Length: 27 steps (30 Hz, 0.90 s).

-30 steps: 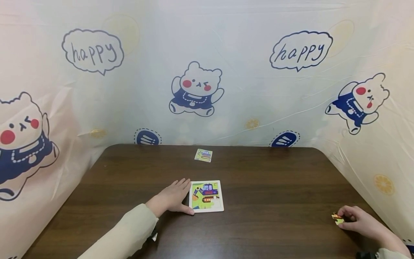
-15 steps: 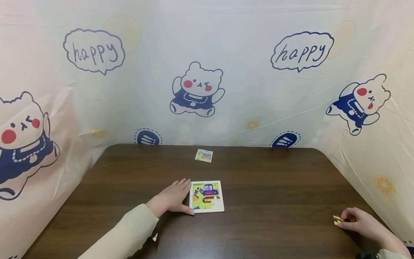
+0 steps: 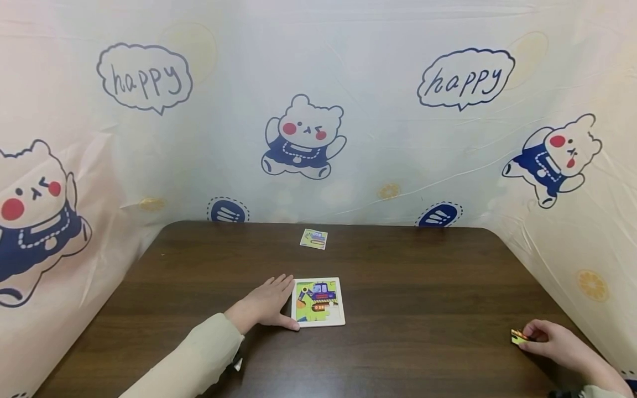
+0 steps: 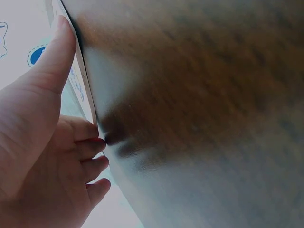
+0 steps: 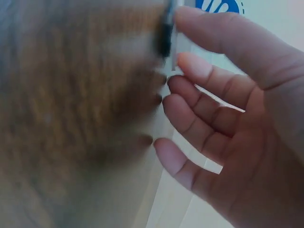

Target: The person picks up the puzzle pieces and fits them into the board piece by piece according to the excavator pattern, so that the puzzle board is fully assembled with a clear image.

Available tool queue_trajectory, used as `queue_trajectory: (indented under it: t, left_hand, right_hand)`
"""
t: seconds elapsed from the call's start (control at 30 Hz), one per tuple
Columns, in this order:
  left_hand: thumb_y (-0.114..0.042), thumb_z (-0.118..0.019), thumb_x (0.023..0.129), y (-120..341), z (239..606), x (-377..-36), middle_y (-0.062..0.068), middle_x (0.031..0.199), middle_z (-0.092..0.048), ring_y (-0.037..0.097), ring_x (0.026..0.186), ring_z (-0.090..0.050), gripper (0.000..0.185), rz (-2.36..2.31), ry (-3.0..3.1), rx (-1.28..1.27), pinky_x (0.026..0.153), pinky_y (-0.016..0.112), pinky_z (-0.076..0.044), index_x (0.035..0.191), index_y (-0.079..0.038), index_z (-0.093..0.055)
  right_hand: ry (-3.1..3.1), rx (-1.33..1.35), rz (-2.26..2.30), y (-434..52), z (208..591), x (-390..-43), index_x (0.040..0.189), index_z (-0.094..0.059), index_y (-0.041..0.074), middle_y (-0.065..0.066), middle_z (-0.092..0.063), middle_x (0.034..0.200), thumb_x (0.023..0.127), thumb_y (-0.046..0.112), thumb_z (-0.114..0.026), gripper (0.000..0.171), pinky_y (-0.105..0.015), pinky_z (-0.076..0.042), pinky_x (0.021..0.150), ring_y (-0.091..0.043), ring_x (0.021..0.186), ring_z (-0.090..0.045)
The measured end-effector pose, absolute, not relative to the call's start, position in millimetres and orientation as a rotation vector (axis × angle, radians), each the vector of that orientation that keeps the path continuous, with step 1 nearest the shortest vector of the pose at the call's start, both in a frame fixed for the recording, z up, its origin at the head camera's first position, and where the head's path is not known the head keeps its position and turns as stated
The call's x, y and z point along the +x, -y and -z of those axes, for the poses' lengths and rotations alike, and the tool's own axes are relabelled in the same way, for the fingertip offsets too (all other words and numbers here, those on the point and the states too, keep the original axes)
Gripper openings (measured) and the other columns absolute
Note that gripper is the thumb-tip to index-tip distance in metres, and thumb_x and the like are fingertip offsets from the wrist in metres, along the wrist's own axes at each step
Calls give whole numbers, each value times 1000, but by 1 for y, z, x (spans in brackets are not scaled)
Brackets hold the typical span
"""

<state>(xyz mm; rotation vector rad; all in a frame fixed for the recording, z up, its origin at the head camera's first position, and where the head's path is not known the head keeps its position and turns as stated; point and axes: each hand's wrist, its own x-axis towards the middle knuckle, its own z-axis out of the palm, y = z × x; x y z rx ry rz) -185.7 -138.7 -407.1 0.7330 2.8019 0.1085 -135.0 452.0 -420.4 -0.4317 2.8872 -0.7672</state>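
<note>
At the middle of the table a white-framed jigsaw puzzle (image 3: 342,309) shows a blue excavator on a green ground, with a pale gap at its lower right. My left hand (image 3: 269,301) rests against its left edge, fingers straight, thumb at the near corner. In the left wrist view the thumb (image 4: 54,57) overlaps the thin white edge of the frame. Far to the right, my right hand (image 3: 554,342) pinches a green, orange and black puzzle piece (image 3: 516,336) between thumb and fingers, low over the tabletop. The right wrist view catches that piece edge-on, blurred, beside the thumb (image 5: 213,28).
A small card (image 3: 314,239) with an excavator picture lies behind the puzzle near the far edge. The dark wooden table (image 3: 423,276) has rounded far corners. A printed cloth (image 3: 378,110) with bears encloses it at the back and sides.
The puzzle piece in my right hand has turned a little, and that hand has shifted slightly toward me. My left hand and the puzzle have stayed in place.
</note>
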Motion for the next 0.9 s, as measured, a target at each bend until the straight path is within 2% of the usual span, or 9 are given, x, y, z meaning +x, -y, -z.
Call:
queue_trajectory:
  t: [0.37,0.7,0.9]
  left_hand:
    - [-66,-62,71,138,407,-185,18,145,-29,32,134,-23,103,-99,-2803,723,107,44,-19,138,6,-34]
    - [-65,-64,70,137,406,-186,19,145,-30,33,133,-24,102,-114,-2800,722,107,44,-19,138,6,-34]
    - [-64,-64,72,138,403,-184,20,144,-29,34,133,-23,101,-98,-2787,732,107,45,-19,137,8,-34]
  right_hand:
    - [-2977,-285,796,-411,409,-150,85,-60,5,0,-60,77,79,20,-72,20,-24,-44,58,-1,66,-52]
    - [-3072,-535,865,-333,385,-180,87,-66,8,3,-63,83,76,21,-76,20,-25,-48,62,-7,71,-55]
    - [-3044,-727,957,-282,380,-194,89,-66,10,3,-63,86,76,16,-76,18,-33,-51,68,-14,75,-57]
